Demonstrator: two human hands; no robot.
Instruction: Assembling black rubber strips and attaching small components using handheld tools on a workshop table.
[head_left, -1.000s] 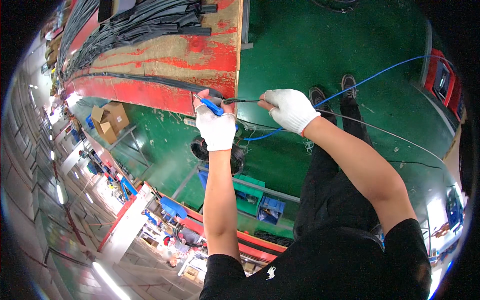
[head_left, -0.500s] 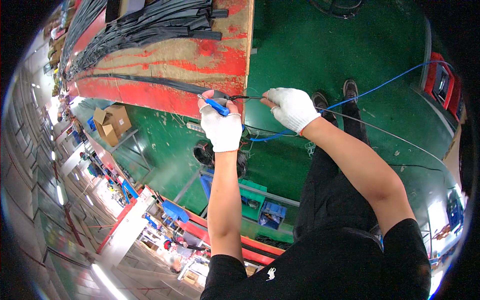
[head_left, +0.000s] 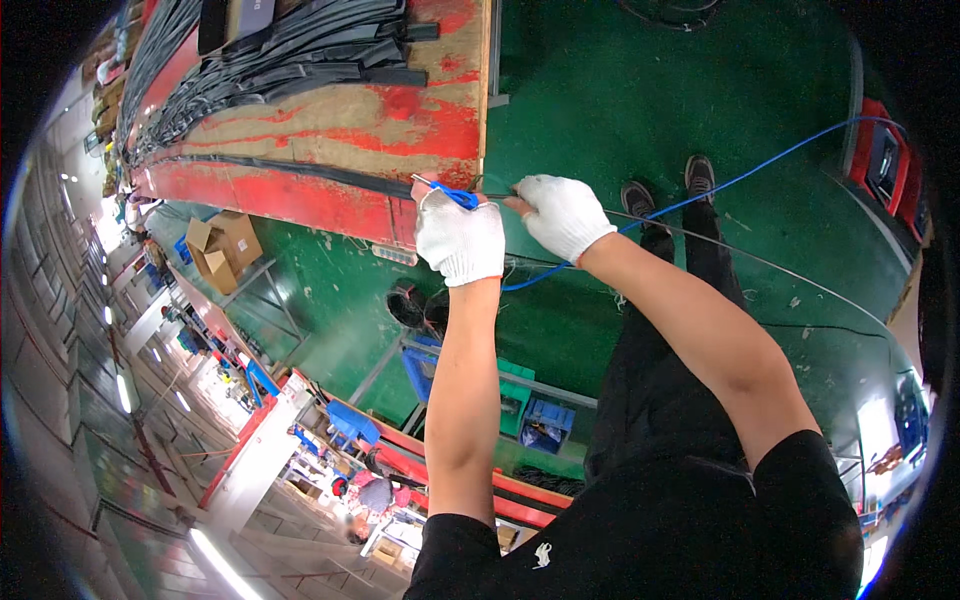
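My left hand (head_left: 462, 238), in a white glove with bare fingertips, is closed at the corner of the red worktable. It holds a small blue-handled tool (head_left: 459, 195) with a thin metal tip pointing left; its exact kind is unclear. A long flat black sleeve (head_left: 330, 175) runs along the table edge to this hand, where its end is hidden by the fingers. Just to the right, my gloved right hand (head_left: 566, 217) pinches a thin grey rod or cable (head_left: 760, 261), which trails behind it to the lower right. Only a small gap separates the two hands.
On the red, worn worktable (head_left: 330, 125) lies a bundle of flat black sleeves (head_left: 320, 62). A blue hose (head_left: 770, 160) crosses the green floor near my shoes. An open cardboard box (head_left: 225, 248) stands left, and blue and green bins (head_left: 545, 425) sit on a frame below.
My left hand has shifted right and my right hand slightly left, so they are closer together. The dark length that showed between them is now mostly covered. The blue-handled tool has turned slightly.
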